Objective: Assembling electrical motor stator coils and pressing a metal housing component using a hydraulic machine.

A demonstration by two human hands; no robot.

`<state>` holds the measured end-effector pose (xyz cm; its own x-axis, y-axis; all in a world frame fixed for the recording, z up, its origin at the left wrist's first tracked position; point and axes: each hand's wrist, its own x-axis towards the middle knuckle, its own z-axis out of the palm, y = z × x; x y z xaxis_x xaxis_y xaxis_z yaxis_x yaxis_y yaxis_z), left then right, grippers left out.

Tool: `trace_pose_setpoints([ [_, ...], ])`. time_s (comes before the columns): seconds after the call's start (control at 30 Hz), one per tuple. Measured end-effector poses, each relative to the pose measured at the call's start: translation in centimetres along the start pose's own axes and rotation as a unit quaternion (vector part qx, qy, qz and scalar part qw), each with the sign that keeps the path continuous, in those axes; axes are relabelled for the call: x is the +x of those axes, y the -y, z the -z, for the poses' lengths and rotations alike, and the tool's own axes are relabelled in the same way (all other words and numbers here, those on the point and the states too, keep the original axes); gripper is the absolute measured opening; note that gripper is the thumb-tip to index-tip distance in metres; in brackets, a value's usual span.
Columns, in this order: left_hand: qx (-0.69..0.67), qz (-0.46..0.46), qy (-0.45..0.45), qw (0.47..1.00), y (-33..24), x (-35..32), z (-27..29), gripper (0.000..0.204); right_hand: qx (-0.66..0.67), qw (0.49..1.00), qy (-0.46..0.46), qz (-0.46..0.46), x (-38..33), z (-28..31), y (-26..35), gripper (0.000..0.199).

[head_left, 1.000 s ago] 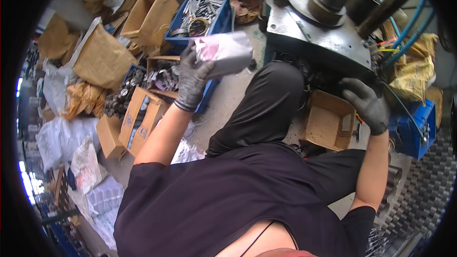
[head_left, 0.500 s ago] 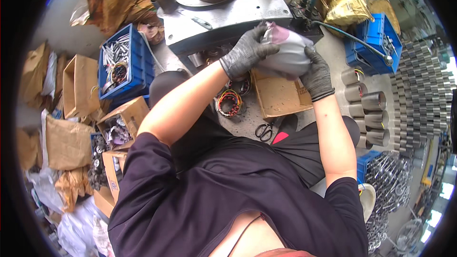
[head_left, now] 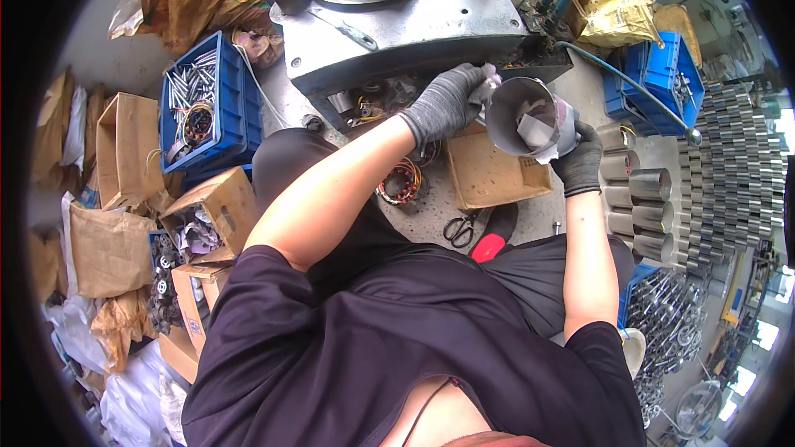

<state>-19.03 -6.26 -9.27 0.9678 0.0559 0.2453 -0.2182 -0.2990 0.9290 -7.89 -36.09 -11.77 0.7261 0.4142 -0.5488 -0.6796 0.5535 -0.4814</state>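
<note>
My right hand (head_left: 581, 162), in a dark grey glove, grips a hollow metal cylinder (head_left: 505, 120) by its right side. The cylinder's open end faces me, and pale paper (head_left: 537, 132) shows inside it and along its lower rim. At the cylinder's upper left, my gloved left hand (head_left: 447, 103) pinches a small crumpled whitish wad (head_left: 489, 83), perhaps paper. Below the cylinder stands an open cardboard box (head_left: 489, 186). A wound motor stator (head_left: 401, 182) with coloured wires lies on the floor left of that box.
Ahead is a heavy metal press table (head_left: 406, 21). Blue crates (head_left: 240, 108) of metal shafts and cartons (head_left: 132, 145) crowd the left. Rows of metal cylinders (head_left: 729, 157) line the right, with loose cylinders (head_left: 650, 185) nearer. Black scissors (head_left: 458, 232) lie by my foot.
The cylinder, wrapped and held by both hands before, has turned its open end toward me and shifted right. My left hand has come off its side and now pinches the wad.
</note>
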Motion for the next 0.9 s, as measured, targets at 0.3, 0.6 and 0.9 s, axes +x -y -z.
trace_pose_setpoints([
  [0.3,-0.341,0.243,-0.088,0.904,3.5,1.8,0.7,0.046,-0.443,0.874,0.192,0.055,-0.2,-2.1,-1.6,0.059],
  [0.6,0.256,0.035,0.03,0.966,6.5,0.0,-1.6,0.034,-0.929,0.308,0.089,0.188,3.3,3.0,-12.7,0.038],
  [0.9,0.004,0.161,0.114,0.98,5.6,-0.9,-3.4,0.052,-0.504,0.837,0.065,0.203,2.8,0.7,-8.8,0.032],
])
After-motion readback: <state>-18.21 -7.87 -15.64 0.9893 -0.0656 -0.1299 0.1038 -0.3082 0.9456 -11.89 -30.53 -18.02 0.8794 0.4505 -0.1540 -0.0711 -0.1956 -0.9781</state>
